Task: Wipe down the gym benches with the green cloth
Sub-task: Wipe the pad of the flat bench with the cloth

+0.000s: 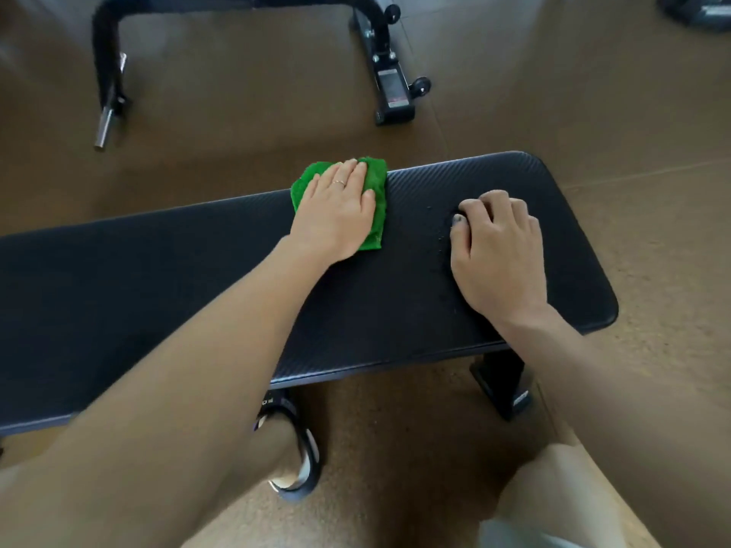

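A black padded gym bench (435, 294) runs across the middle of the view. The green cloth (377, 191) lies on its far edge, partly hanging over. My left hand (336, 215) lies flat on the cloth with straight fingers and presses it onto the pad. My right hand (496, 251) rests on the pad near the bench's right end, its fingers curled under and nothing visible in it. Small droplets dot the pad beside its thumb.
Another black equipment frame (389, 69) with small wheels and a metal peg stands on the brown floor beyond the bench. The bench's leg (502, 385) is under its right end. My shoe (294, 441) and my knees are in front of the bench.
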